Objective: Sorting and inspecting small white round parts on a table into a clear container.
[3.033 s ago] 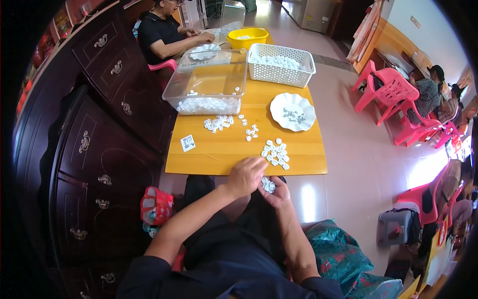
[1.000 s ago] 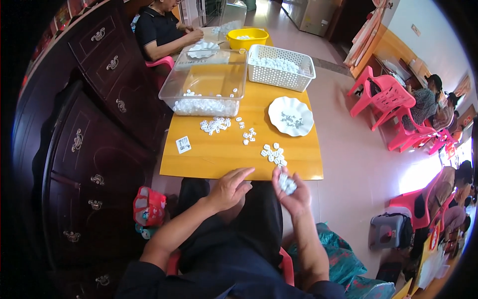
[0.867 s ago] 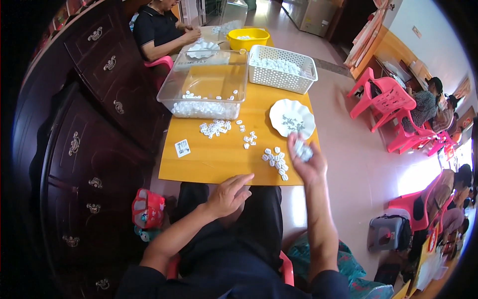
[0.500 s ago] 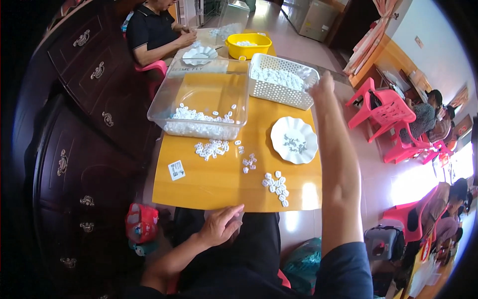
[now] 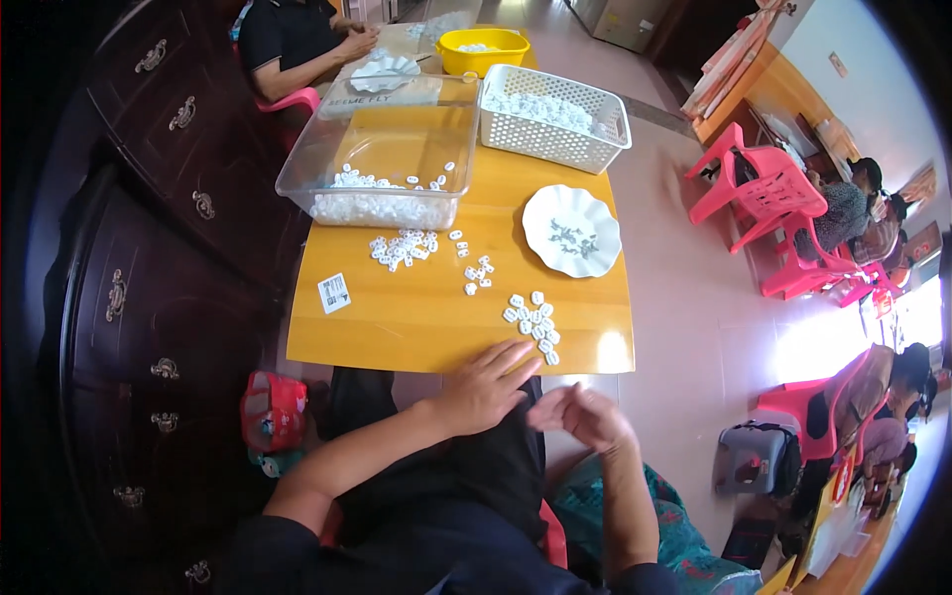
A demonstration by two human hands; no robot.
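Note:
My left hand [image 5: 488, 388] is at the table's near edge, fingers stretched out flat and nothing seen in it. Just right of it, my right hand [image 5: 587, 417] hovers past the edge over my lap, palm partly turned up and fingers apart. Beyond my left fingertips lies a loose group of small white oval pieces [image 5: 536, 315] with dark marks. More such pieces form a small cluster [image 5: 479, 269] and a bigger pile [image 5: 405, 247] farther off. A white wavy-edged plate [image 5: 541, 220] on the right holds tiny grey bits.
A clear plastic bin [image 5: 372, 203] holding white pieces stands on the yellow table [image 5: 397, 332]. Behind are a white perforated basket [image 5: 555, 151], a yellow tub [image 5: 482, 59] and another white plate [image 5: 385, 73]. A seated person [image 5: 288, 50] works at far left. Dark drawers [image 5: 164, 297] flank the left.
My right hand has come back from the white basket to the table's near edge. The left hand has shifted forward and right, toward the loose white pieces. The view has tilted slightly.

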